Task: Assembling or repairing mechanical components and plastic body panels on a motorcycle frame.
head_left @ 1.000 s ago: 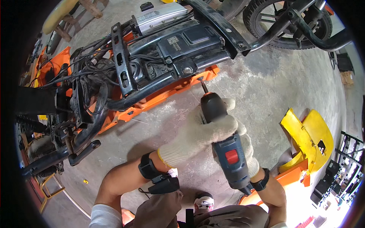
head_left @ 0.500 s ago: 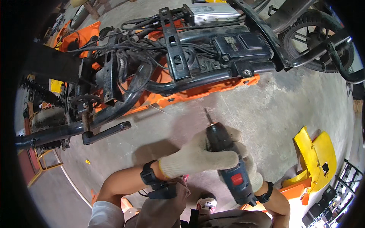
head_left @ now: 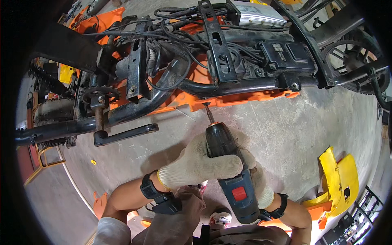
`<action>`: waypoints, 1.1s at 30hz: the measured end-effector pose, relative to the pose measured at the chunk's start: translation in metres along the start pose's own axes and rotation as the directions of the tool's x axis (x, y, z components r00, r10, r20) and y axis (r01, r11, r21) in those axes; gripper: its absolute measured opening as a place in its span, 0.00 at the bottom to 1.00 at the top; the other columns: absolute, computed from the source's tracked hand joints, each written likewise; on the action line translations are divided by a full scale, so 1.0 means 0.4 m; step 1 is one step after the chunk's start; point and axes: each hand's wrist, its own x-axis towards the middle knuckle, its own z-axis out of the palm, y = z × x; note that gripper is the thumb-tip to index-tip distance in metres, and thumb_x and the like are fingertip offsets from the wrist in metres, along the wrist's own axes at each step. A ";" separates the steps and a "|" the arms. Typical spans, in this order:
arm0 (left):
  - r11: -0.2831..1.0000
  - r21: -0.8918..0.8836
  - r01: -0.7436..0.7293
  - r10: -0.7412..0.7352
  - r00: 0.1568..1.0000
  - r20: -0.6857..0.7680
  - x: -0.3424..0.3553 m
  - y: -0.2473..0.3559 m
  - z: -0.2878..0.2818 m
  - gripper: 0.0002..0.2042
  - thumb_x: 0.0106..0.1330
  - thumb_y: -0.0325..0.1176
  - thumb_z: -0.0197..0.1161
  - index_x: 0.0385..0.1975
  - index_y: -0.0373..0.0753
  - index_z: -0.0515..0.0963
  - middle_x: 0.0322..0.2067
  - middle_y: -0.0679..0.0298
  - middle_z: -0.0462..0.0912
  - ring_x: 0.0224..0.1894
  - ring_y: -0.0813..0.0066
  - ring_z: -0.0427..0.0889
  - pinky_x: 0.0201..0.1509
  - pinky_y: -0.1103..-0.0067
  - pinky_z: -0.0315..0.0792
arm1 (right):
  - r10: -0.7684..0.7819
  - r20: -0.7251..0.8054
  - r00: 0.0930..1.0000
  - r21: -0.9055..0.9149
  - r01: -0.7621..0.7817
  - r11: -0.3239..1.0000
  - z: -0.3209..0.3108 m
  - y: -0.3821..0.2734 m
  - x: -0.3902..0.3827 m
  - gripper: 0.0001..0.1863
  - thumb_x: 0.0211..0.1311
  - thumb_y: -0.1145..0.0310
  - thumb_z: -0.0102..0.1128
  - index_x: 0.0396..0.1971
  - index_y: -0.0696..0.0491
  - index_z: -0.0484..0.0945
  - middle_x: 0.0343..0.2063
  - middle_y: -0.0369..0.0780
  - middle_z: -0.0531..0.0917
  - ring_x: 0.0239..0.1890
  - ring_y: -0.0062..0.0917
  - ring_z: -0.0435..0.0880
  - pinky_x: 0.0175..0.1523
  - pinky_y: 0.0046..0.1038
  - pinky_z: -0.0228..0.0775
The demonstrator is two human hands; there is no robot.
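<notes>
A dark blue and black power drill with a red patch points away from me, tilted slightly left. My left hand, in a cream knitted glove, is wrapped around the drill's front body just behind the black chuck. On the other side, my right hand, gloved too, grips the drill; its fingers are partly hidden behind the tool. The driver bit reaches the near edge of an orange plastic panel under a black tubular frame. A small dark spot shows at the bit's tip; whether it is a screw I cannot tell.
Cables and a black box sit on the frame, with a silver finned unit behind. A crank arm juts out at left. A wheel stands far right. Yellow panels lie on the floor at right.
The drill and both hands have shifted left, and its bit now meets the orange panel's edge. The frame appears further right in view.
</notes>
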 end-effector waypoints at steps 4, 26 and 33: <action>0.999 0.020 0.039 -0.039 0.999 0.007 -0.011 0.010 -0.019 0.26 0.58 0.33 0.77 0.55 0.34 0.75 0.42 0.62 0.86 0.45 0.76 0.83 0.55 0.74 0.77 | 0.069 -0.186 0.980 -0.071 -0.084 0.994 0.012 0.029 0.012 0.29 0.77 0.48 0.41 0.69 0.50 0.65 0.60 0.44 0.79 0.56 0.35 0.83 0.61 0.40 0.78; 0.994 -0.100 0.033 -0.037 0.999 -0.038 0.009 0.030 -0.024 0.25 0.61 0.28 0.71 0.57 0.30 0.70 0.44 0.57 0.84 0.52 0.64 0.83 0.62 0.68 0.75 | -0.324 0.266 0.908 -0.481 -0.167 -0.861 0.118 -0.012 0.023 0.31 0.44 0.62 0.70 0.54 0.50 0.77 0.24 0.35 0.77 0.26 0.33 0.81 0.32 0.35 0.71; 0.982 -0.073 0.176 -0.167 0.980 0.107 -0.061 0.042 -0.054 0.32 0.55 0.23 0.76 0.61 0.33 0.71 0.53 0.56 0.83 0.57 0.71 0.80 0.64 0.73 0.73 | -0.221 0.161 0.962 -0.835 0.014 -0.550 0.178 0.003 0.023 0.34 0.50 0.63 0.76 0.58 0.52 0.74 0.42 0.42 0.87 0.41 0.33 0.89 0.46 0.31 0.81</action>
